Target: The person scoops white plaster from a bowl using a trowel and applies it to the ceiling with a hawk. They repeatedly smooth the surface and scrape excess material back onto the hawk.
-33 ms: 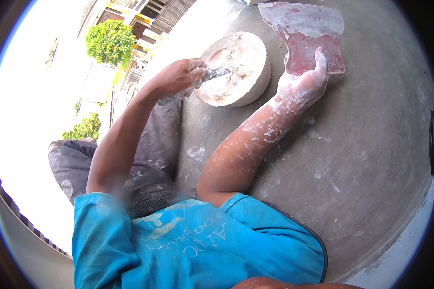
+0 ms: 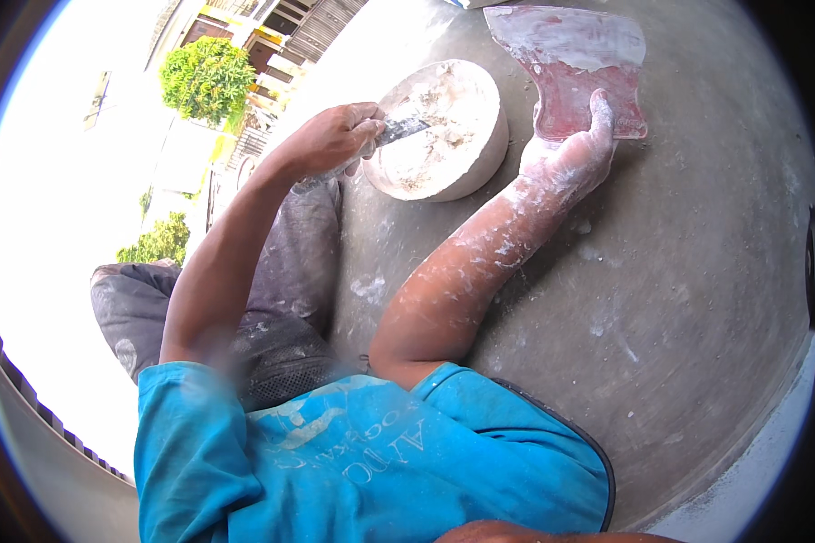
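Observation:
My left hand is closed on a putty knife, its metal blade smeared white and held over or in a round, pale bowl with lumpy white paste inside. My right hand, coated in white powder up the forearm, grips a red, flat plastic spreader by its lower part, with the thumb lying on its face. A thick white layer covers the spreader's upper half. The spreader is to the right of the bowl, apart from it.
I sit on a grey concrete floor marked with white smudges; my legs are bent at the left. Beyond the bright edge at upper left are green trees and a building. A partly visible white object lies at the top.
My left hand and the knife have shifted slightly up, toward the top of the picture. My right hand and the spreader look unmoved.

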`<control>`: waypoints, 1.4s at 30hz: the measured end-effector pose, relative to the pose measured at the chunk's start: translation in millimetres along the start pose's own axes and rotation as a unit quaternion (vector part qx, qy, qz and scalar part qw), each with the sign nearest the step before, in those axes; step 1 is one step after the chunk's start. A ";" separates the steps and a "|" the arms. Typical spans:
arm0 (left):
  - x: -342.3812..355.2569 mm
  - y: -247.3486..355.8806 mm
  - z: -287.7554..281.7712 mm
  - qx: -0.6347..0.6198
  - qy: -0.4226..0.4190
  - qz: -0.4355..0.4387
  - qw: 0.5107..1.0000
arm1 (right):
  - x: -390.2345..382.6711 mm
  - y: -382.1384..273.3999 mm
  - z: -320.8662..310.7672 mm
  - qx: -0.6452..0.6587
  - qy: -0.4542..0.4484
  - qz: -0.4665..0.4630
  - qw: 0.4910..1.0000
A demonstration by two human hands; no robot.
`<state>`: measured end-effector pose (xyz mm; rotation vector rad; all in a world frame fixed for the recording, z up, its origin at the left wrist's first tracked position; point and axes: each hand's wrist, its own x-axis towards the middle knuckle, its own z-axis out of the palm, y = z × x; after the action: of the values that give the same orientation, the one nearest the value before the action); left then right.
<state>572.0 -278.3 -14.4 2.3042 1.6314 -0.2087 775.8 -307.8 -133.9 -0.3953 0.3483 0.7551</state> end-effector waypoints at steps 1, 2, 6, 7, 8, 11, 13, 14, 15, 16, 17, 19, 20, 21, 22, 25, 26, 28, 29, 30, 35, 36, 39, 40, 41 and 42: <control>0.2 6.0 -6.5 0.039 0.026 -0.006 0.999 | -0.6 0.2 0.9 -0.002 -0.005 -0.004 1.000; 0.6 5.2 -9.5 0.075 0.052 -0.014 0.996 | -2.7 0.9 0.8 -0.008 -0.011 -0.008 1.000; 8.7 1.3 -7.0 0.342 0.134 0.076 0.927 | -3.8 1.8 3.1 -0.016 -0.004 -0.010 1.000; 7.5 2.5 -3.2 0.342 0.140 0.094 0.924 | -3.2 2.2 3.7 -0.015 -0.004 -0.012 1.000; 6.9 8.4 -1.9 0.332 0.116 0.064 0.934 | -1.4 1.4 3.7 -0.015 -0.004 -0.017 1.000; 7.5 36.0 -17.6 0.144 -0.013 -0.081 0.986 | 3.8 -0.3 2.5 -0.015 -0.002 -0.029 0.999; 10.9 44.6 -30.5 0.110 -0.084 -0.071 0.988 | 2.4 2.0 -0.8 -0.020 -0.001 -0.032 0.999; 14.3 48.4 -33.6 0.113 -0.107 -0.091 0.984 | 2.8 2.3 -1.0 -0.019 -0.003 -0.032 0.999; 20.1 42.3 -34.4 0.112 -0.133 -0.088 0.981 | 2.5 3.1 -1.6 -0.018 -0.004 -0.031 0.999; 29.2 28.1 -31.2 0.097 -0.148 -0.089 0.980 | 1.8 3.5 -1.7 -0.028 -0.004 -0.029 0.999; 37.0 22.3 -26.8 0.083 -0.164 -0.086 0.979 | 2.5 3.7 -0.7 -0.037 -0.004 -0.031 0.999; 46.9 12.6 -24.0 0.050 -0.178 -0.112 0.976 | 3.3 3.4 2.0 -0.056 -0.002 -0.034 0.998; 47.9 15.2 -24.9 0.063 -0.185 -0.099 0.976 | 1.4 3.7 1.4 -0.066 -0.004 -0.040 0.997; 48.8 17.2 -25.6 0.075 -0.192 -0.086 0.975 | 1.5 4.5 0.3 -0.068 -0.002 -0.041 0.997; 49.5 20.6 -27.2 0.088 -0.198 -0.073 0.973 | 1.8 5.3 -0.9 -0.067 0.001 -0.039 0.997; 49.4 43.6 -30.6 0.121 -0.189 -0.106 0.969 | -1.3 9.2 -5.0 -0.068 0.005 -0.029 0.997; 55.1 44.2 -33.4 0.129 -0.193 -0.090 0.968 | -1.3 9.0 -3.9 -0.065 0.005 -0.026 0.998; 65.0 50.8 -32.5 0.162 -0.212 -0.094 0.959 | -1.4 8.5 -1.7 -0.059 0.005 -0.021 0.998; 72.8 49.3 -32.3 0.165 -0.217 -0.095 0.957 | -1.1 8.6 -0.4 -0.054 0.005 -0.019 0.998; 78.2 47.8 -32.8 0.168 -0.221 -0.096 0.956 | -1.0 8.6 0.7 -0.049 0.005 -0.017 0.999; 78.4 38.7 -21.5 -0.054 -0.213 -0.173 0.960 | 1.3 7.9 4.9 -0.027 0.013 -0.010 1.000; 75.5 36.6 -16.7 -0.076 -0.198 -0.179 0.961 | 2.0 8.1 4.9 -0.022 0.012 -0.007 1.000; 61.0 36.6 3.2 -0.185 -0.140 -0.212 0.949 | 2.2 10.7 3.9 -0.025 -0.002 -0.004 1.000; 56.9 36.3 12.3 -0.220 -0.116 -0.216 0.944 | 2.5 13.3 1.4 -0.035 -0.011 -0.010 0.999; 52.3 38.3 20.9 -0.236 -0.096 -0.218 0.942 | 3.5 15.6 -0.4 -0.046 -0.019 -0.011 0.999; 49.2 39.9 28.3 -0.251 -0.076 -0.220 0.939 | 4.4 17.8 -2.4 -0.056 -0.025 -0.012 0.998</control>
<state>627.9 -255.9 -48.9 1.4994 1.8392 -0.0526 765.6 -294.5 -141.8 -0.4841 0.2536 0.7619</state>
